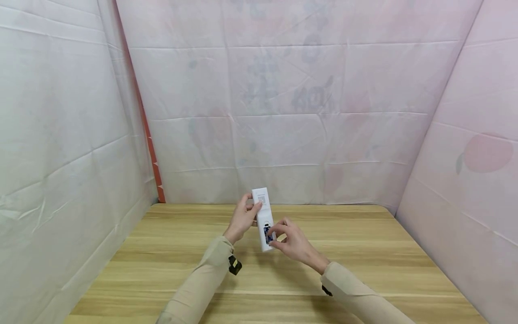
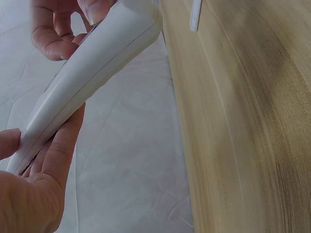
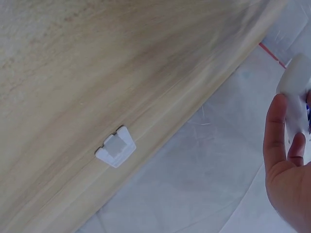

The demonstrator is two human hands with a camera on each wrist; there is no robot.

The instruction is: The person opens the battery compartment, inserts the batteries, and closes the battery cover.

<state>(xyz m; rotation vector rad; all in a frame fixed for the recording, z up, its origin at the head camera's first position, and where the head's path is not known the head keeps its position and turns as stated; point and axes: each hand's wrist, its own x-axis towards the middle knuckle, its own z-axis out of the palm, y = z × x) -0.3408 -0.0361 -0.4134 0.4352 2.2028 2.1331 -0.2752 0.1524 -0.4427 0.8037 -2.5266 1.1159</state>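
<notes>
A white remote control [image 1: 265, 216] is held tilted above the table, its back facing up and its battery compartment uncovered. Dark blue batteries [image 1: 266, 231] show in that compartment, partly covered by fingers. My left hand [image 1: 242, 219] grips the remote's upper part, with the thumb on the back and fingers beneath, as the left wrist view also shows. At the lower end my right hand [image 1: 294, 243] has its thumb and bent forefinger at a battery in the compartment, seeming to pinch it. A small white battery cover [image 3: 116, 147] lies on the table in the right wrist view.
The wood-grain table [image 1: 162, 270] reaches back to a pale cloth wall [image 1: 283, 148]. More cloth hangs at the left and right sides. A red strip [image 1: 149, 144] runs down the back left corner.
</notes>
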